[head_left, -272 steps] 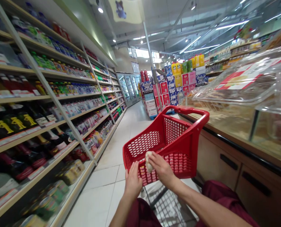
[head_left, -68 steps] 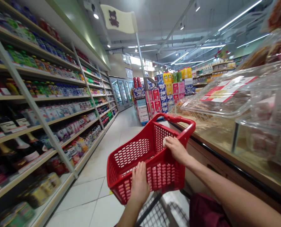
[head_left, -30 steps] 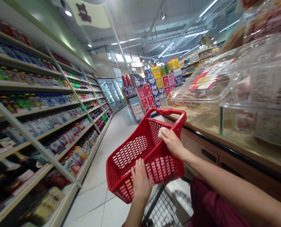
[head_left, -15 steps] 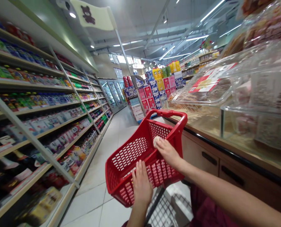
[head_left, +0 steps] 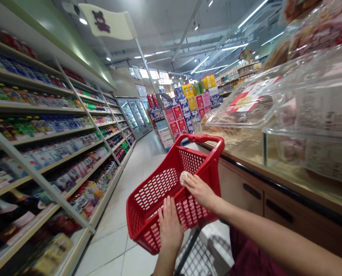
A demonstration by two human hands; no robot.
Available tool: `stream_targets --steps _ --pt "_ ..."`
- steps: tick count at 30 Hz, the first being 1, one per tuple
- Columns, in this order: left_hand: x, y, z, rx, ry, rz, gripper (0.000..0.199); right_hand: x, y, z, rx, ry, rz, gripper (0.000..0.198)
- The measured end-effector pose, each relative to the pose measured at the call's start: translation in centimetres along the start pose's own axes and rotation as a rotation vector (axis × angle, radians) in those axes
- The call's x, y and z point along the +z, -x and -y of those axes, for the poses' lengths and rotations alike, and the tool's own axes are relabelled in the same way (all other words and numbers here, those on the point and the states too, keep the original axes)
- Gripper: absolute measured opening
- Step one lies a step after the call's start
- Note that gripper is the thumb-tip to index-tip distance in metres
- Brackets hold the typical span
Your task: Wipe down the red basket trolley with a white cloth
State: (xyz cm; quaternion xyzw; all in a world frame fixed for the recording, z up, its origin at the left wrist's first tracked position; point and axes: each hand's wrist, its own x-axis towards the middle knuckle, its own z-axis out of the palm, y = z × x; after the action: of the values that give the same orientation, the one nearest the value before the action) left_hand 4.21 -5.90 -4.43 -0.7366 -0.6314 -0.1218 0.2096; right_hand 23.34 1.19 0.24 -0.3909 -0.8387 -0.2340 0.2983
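A red plastic shopping-cart basket [head_left: 156,188] with perforated walls stands tilted in view before me. My left hand [head_left: 171,226] lies on its near rim, fingers stretched out together over the edge. Farther right, my right hand [head_left: 198,188] reaches over the same near side. Its fingers press on a small whitish cloth wad [head_left: 184,178], which pokes out past the fingertips along the upper edge. No goods show in the visible part of the basket. A dark frame bar [head_left: 188,249] runs beneath it.
Drink shelves [head_left: 53,145] line the left side. On the right, a wooden counter [head_left: 240,184] bears clear plastic food boxes [head_left: 251,99]. Stacked cartons [head_left: 178,119] stand ahead, with glass-door fridges [head_left: 135,115] beyond. A bear flag [head_left: 109,23] rises on a pole.
My right hand has slid a little left and down along the basket's edge with the cloth wad. My left hand stays on the rim. The whole view has shifted slightly.
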Motion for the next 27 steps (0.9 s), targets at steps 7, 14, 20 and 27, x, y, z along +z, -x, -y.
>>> stream_targets --steps 7,14,20,27 --pt "0.1 0.0 -0.4 -0.032 -0.016 -0.013 0.072 -0.2 -0.3 -0.1 0.2 0.024 -0.035 0.04" --pt "-0.3 0.1 -0.1 0.012 -0.036 0.006 0.074 0.8 0.0 1.7 0.093 -0.027 -0.01 0.04" --pt "-0.4 0.1 -0.4 -0.015 -0.043 -0.048 0.07 0.8 0.2 1.8 0.157 0.014 -0.061 0.042" --pt "-0.6 0.0 -0.1 0.013 -0.035 -0.046 0.069 0.2 0.2 0.4 0.139 0.03 -0.071 0.044"
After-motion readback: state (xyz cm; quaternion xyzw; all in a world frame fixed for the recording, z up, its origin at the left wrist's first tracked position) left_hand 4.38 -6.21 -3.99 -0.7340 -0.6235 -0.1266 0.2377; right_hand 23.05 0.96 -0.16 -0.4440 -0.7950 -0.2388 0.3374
